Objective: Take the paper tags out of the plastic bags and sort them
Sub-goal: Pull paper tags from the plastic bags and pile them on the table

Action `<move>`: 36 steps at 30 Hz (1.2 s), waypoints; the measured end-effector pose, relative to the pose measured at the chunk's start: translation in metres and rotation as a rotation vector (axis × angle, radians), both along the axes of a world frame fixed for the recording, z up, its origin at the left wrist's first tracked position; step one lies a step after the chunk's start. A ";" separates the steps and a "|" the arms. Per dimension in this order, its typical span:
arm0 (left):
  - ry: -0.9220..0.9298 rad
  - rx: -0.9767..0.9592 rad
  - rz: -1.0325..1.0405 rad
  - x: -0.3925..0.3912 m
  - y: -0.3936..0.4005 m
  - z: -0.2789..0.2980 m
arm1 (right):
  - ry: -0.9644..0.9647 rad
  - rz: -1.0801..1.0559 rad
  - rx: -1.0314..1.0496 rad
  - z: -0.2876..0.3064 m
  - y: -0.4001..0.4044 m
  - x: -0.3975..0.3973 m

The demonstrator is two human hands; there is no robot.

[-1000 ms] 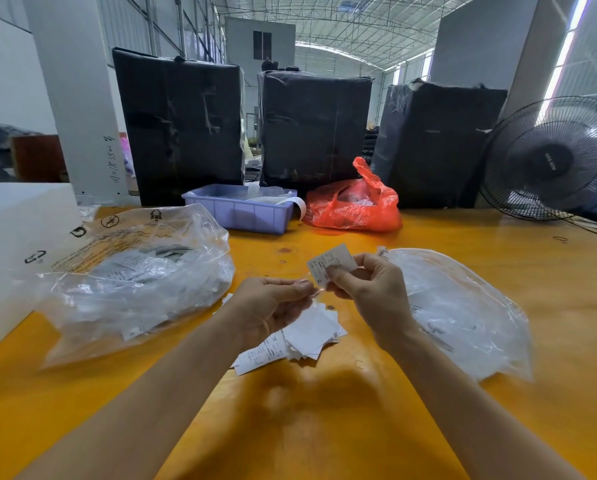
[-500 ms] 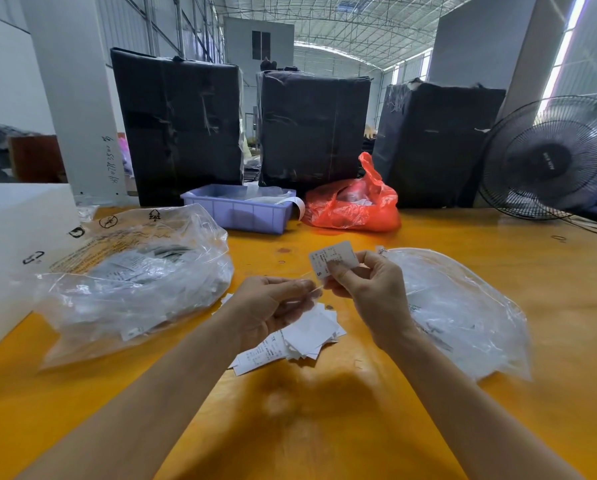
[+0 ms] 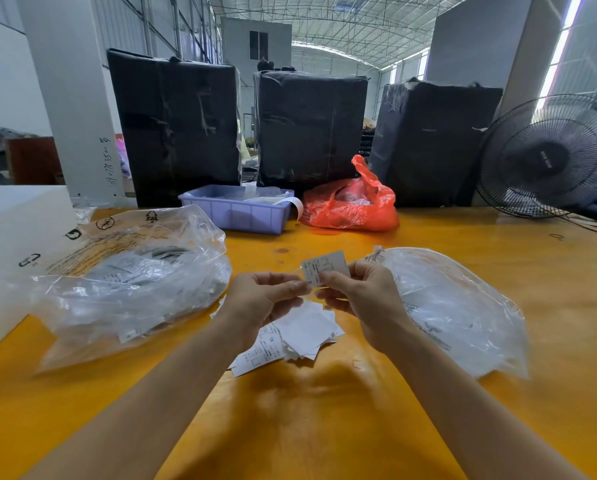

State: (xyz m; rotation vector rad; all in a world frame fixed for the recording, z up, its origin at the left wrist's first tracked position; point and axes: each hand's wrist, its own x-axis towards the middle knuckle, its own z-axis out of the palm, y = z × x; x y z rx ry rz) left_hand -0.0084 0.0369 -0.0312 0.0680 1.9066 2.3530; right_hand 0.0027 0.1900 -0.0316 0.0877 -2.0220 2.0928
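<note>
Item: paper tag (image 3: 325, 268), printed, raised over the yellow surface (image 3: 325, 427). My right hand (image 3: 363, 303) is pinching its lower edge; my left hand (image 3: 266, 301) is pinching what looks like a thin clear sleeve at its corner. Risk: I am gripping only edges, so a tug could be tearing it or dropping it unsorted onto the loose tag pile (image 3: 290, 337) directly below.

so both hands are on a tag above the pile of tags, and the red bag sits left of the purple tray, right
Not quite. The head view shows the red bag to the right of the purple tray, not the left. The rest holds: the left hand and right hand pinch one tag above the pile.
</note>
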 end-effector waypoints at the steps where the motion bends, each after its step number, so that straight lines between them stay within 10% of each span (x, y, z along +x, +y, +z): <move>1: 0.017 -0.012 0.017 0.000 0.000 -0.001 | -0.020 0.002 0.005 0.000 0.000 0.000; 11: 0.116 -0.069 0.041 -0.003 0.002 -0.006 | -0.132 0.139 0.124 0.001 0.005 0.001; 25: 0.019 0.104 0.217 -0.007 0.011 -0.018 | 0.279 -0.031 0.738 -0.012 -0.016 0.006; 36: -0.083 0.228 0.098 0.000 0.011 -0.003 | 0.051 0.004 0.174 -0.009 -0.015 -0.002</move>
